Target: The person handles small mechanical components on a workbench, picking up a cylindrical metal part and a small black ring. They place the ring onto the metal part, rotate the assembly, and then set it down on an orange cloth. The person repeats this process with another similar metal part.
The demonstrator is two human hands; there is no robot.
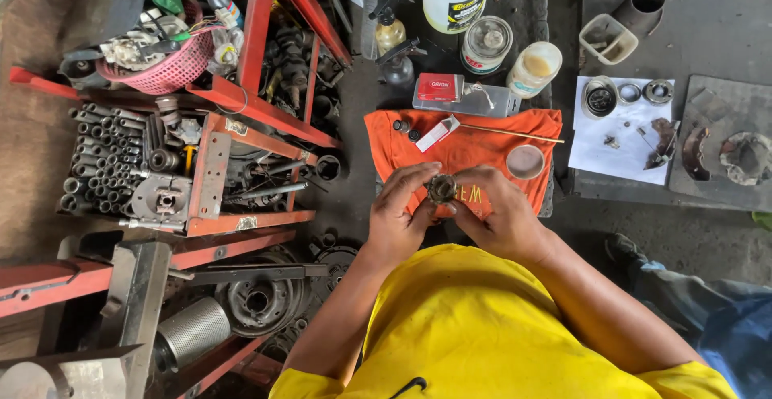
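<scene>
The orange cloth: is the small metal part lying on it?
No, both hands hold the small metal part above the orange cloth.

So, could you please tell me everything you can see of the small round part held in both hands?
The part is small, round and dark grey, seemingly greasy metal, with a lighter centre and a notched edge. Fingertips of the left hand and right hand pinch it from both sides, face up, above the orange cloth. Its underside is hidden.
</scene>
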